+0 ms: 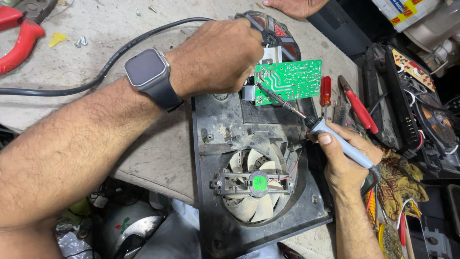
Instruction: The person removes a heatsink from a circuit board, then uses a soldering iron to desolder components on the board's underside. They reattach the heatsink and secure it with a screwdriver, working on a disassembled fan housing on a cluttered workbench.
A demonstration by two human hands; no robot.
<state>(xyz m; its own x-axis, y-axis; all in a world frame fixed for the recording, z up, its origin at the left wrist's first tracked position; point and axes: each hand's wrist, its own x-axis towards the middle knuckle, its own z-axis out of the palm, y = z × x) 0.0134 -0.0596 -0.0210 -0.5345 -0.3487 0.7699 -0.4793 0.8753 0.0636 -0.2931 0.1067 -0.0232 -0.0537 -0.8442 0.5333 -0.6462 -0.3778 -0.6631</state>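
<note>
My left hand (215,57), a dark smartwatch (148,74) on its wrist, grips the left edge of a green circuit board (290,79) and holds it tilted above a black plastic appliance base (218,124). My right hand (342,158) holds a grey-handled soldering iron (335,139); its thin metal tip touches the board's lower left corner. A dusty cooling fan (258,184) with a green hub sticker sits in the base below, thin red and black wires running from it.
A thick black cable (96,76) crosses the grey bench. Red pliers (19,41) lie far left, with loose screws nearby. Red-handled screwdrivers (359,110) lie right of the board. Another person's hand (294,7) rests at the top edge. Opened appliances crowd the right side.
</note>
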